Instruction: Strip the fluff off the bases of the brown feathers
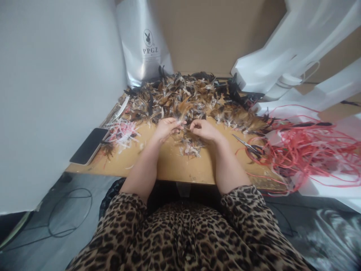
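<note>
Between thumb and fingers, my left hand (168,128) pinches a small bunch of brown feathers (182,109), their tips pointing up and away from me. Close to its right, my right hand (203,129) has its fingers curled and the thumb against them; whatever is between them is too small to name. Beneath both hands lies a little heap of feather bits (190,146) on the wooden tabletop (169,165). Beyond them spreads a wide pile of brown and black feathers (175,88).
Scissors (249,146) lie to the right, beside a tangle of red plastic string (310,150). At the left edge are a phone (88,146) and cut white and pink strips (122,131). A silver-white bag (143,41) stands at the back; a white panel (56,94) bounds the left side.
</note>
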A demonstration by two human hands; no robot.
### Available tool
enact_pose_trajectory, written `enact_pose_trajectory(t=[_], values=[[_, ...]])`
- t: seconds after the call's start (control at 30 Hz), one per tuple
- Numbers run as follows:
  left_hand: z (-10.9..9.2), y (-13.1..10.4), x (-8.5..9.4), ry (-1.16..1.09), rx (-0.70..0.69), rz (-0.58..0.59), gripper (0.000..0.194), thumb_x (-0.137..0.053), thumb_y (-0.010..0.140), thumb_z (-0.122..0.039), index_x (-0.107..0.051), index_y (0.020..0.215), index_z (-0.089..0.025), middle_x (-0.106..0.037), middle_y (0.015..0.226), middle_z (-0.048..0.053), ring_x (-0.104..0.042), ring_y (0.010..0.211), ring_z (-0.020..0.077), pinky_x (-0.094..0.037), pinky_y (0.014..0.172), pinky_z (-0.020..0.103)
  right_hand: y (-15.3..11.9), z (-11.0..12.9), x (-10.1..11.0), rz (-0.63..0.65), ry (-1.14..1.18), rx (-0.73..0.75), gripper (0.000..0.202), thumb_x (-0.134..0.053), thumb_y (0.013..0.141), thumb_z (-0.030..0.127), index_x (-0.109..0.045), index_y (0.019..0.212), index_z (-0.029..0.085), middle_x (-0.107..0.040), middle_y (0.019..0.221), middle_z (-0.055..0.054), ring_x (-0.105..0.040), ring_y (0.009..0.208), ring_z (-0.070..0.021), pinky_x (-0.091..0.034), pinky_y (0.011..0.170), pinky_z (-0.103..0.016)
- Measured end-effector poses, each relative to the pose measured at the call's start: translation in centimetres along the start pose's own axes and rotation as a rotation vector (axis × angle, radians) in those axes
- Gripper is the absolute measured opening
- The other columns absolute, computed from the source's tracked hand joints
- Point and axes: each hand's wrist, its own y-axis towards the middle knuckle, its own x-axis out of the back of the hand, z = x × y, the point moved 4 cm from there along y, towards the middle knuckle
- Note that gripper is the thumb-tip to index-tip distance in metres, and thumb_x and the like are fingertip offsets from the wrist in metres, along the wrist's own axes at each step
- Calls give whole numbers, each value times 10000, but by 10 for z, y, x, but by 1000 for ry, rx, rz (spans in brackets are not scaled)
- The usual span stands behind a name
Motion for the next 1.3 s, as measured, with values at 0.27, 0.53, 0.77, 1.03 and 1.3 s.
enact_pose_trajectory(t=[0.27,0.53,0.77,1.03,1.3], values=[[3,5,1,-206,14,-90,60,-672,773,-117,-674,731,-75,-714,753,75,-661,657,67,-516,669,150,0,4,-2,-104,388,-17,192,-696,648,314,-608,739,170,-624,647,11,-553,622,-117,-439,640,-255],[-1,7,2,-530,1,-203,218,-475,885,-32,-651,770,-91,-705,778,38,-669,678,38,-515,668,101,15,-6,-24,-251,630,-42,364,-806,559,401,-665,817,186,-602,595,39,-493,538,-84,-418,557,-235],[6,4,-9,-526,81,-145,205,-483,873,-16,-649,770,-77,-702,761,47,-667,658,38,-512,660,95,19,-8,-39,-394,741,-4,294,-787,589,411,-663,749,197,-626,654,35,-469,554,-73,-382,549,-220],[6,6,-1,-324,49,-101,79,-588,835,-94,-664,814,-91,-728,843,64,-682,686,73,-509,591,131,15,-3,-24,-428,687,-35,322,-758,584,445,-603,684,182,-540,544,45,-422,497,-70,-329,511,-218],[14,5,-2,-99,90,-91,154,-711,761,-224,-669,822,-88,-736,853,100,-670,635,79,-485,563,152,12,2,-17,-430,498,-32,360,-673,622,530,-552,701,200,-521,591,32,-447,538,-93,-395,565,-245]])
